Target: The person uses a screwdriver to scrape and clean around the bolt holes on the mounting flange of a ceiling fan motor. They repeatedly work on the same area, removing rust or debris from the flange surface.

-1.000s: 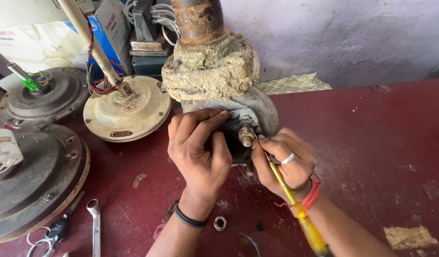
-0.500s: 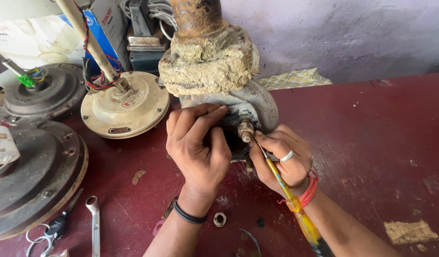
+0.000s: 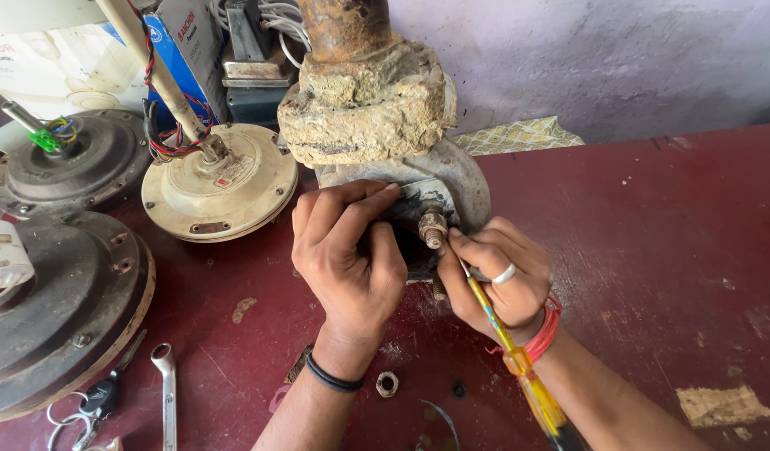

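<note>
A corroded grey pump body [image 3: 460, 179] with a rusty pipe and a crusted flange [image 3: 364, 104] on top stands at the middle of the maroon table [image 3: 652, 250]. My left hand [image 3: 347, 259] lies flat against its front face, fingers pointing up and right. A brass nut fitting [image 3: 432, 227] sticks out just right of those fingers. My right hand [image 3: 497, 271], with a silver ring and red wrist threads, holds a yellow-handled screwdriver [image 3: 518, 367] whose shaft runs up toward the brass fitting.
A cream ceiling-fan motor [image 3: 222, 188] with a rod and wires stands left of the pump. Two dark fan motors [image 3: 59, 301] [image 3: 72, 167] sit at the far left. A spanner [image 3: 166, 384], keys [image 3: 88, 405] and a loose nut [image 3: 387, 383] lie on the near table.
Both hands stay on the pump's front. My left fingers have shifted slightly on the face; the screwdriver remains near the brass fitting. The view has drifted a little.
</note>
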